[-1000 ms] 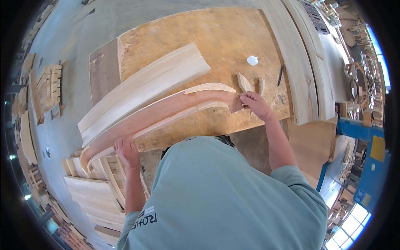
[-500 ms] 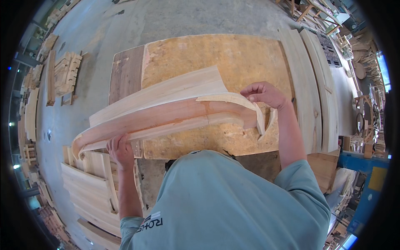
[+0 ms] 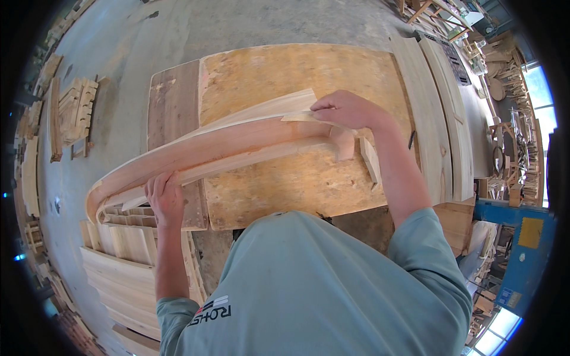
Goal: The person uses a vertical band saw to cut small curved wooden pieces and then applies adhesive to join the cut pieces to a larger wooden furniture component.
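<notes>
A long curved wooden piece (image 3: 208, 147) with rolled-in ends hangs slantwise over the workbench (image 3: 285, 190), its left end reaching past the bench edge. My left hand (image 3: 166, 199) is closed on its near edge, left of the middle. Around the far edge near the right end, my right hand (image 3: 347, 110) is closed, its fingertips beside a pale strip (image 3: 291, 118) on that edge. Behind the curved piece, partly hidden by it, lies a pale board (image 3: 267, 107). A small pale wood piece (image 3: 370, 159) rests on the bench near my right forearm.
Long planks (image 3: 423, 118) line the bench's right side, with a thin dark stick (image 3: 411, 140) beside them. Boards (image 3: 119, 270) are stacked at the lower left. Notched timbers (image 3: 77, 110) sit on the floor farther left. A blue machine frame (image 3: 516, 249) stands at the right.
My right hand has moved left and farther away, closing on the curved piece. That piece has turned and shifted left, covering more of the board behind. The small wood piece now shows apart from it.
</notes>
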A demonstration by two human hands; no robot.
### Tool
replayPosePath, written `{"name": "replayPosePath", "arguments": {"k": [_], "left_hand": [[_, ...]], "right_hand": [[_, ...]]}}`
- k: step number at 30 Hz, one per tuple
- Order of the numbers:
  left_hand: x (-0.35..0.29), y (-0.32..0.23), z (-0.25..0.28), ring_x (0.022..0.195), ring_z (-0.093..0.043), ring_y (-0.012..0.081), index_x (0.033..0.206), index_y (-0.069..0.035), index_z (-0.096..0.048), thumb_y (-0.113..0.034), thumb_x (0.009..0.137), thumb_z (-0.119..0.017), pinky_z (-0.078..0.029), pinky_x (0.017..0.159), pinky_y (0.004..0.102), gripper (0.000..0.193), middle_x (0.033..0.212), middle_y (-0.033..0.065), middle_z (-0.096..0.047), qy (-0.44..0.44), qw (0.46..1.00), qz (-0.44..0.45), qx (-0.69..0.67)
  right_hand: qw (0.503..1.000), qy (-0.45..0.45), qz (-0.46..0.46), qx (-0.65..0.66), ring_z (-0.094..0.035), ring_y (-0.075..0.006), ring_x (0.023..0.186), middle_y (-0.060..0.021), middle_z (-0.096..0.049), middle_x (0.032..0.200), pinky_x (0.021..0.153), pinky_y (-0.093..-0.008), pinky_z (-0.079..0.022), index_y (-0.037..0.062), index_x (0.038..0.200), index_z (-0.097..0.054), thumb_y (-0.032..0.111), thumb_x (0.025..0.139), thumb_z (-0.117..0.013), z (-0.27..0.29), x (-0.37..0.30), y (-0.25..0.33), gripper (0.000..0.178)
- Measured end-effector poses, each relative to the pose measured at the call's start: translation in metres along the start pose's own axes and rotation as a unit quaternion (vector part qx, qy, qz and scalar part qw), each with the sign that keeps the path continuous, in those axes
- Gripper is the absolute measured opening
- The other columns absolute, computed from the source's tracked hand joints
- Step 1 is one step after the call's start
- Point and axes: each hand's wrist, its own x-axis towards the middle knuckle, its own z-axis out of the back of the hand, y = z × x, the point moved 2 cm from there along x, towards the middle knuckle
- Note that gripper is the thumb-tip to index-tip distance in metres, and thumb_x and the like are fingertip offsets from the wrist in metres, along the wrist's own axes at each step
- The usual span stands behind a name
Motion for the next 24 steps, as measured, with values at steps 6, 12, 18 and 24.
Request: {"name": "replayPosePath", "arguments": {"k": [6, 12, 18, 24], "left_hand": [[0.019, 0.014, -0.003, 0.095, -0.063, 0.0278, 0.098, -0.007, -0.074, 0.001, 0.073, -0.068, -0.045, 0.088, 0.0423, 0.027, 0.098, 0.0070, -0.066, 0.020, 0.999, 0.027, -0.013], [0.034, 0.048, -0.004, 0.093, -0.062, 0.0279, 0.101, -0.009, -0.072, 0.000, 0.074, -0.070, -0.046, 0.086, 0.0432, 0.028, 0.099, 0.0053, -0.067, 0.053, 0.998, 0.035, 0.002], [0.053, 0.083, -0.012, 0.096, -0.063, 0.0287, 0.099, -0.007, -0.071, -0.002, 0.077, -0.073, -0.049, 0.086, 0.0426, 0.023, 0.102, 0.0075, -0.067, 0.039, 0.999, 0.037, 0.002], [0.077, 0.092, -0.029, 0.099, -0.063, 0.0297, 0.098, -0.006, -0.072, -0.006, 0.078, -0.076, -0.048, 0.089, 0.0439, 0.021, 0.104, 0.0079, -0.067, 0.067, 0.997, 0.028, 0.005]], "right_hand": [[0.986, -0.131, 0.050, -0.089, -0.067, -0.0322, 0.106, -0.0159, -0.072, 0.112, 0.094, -0.0384, -0.051, 0.0030, 0.119, -0.071, 0.029, 0.096, -0.064, -0.016, 0.045, 0.030, 0.035], [0.892, -0.398, 0.173, -0.125, -0.067, -0.0327, 0.101, -0.0147, -0.072, 0.105, 0.087, -0.0413, -0.053, 0.0034, 0.104, -0.073, 0.019, 0.090, -0.070, -0.006, -0.014, 0.099, 0.021], [0.948, -0.288, 0.114, -0.077, -0.065, -0.0327, 0.105, -0.0137, -0.070, 0.110, 0.087, -0.0426, -0.054, 0.0041, 0.105, -0.071, 0.016, 0.086, -0.074, -0.109, -0.001, 0.057, 0.022], [0.944, -0.251, 0.073, -0.202, -0.056, -0.0286, 0.126, -0.0097, -0.064, 0.131, 0.106, -0.0416, -0.045, 0.0066, 0.118, -0.067, 0.016, 0.083, -0.072, -0.220, 0.094, -0.047, 0.036]]}}
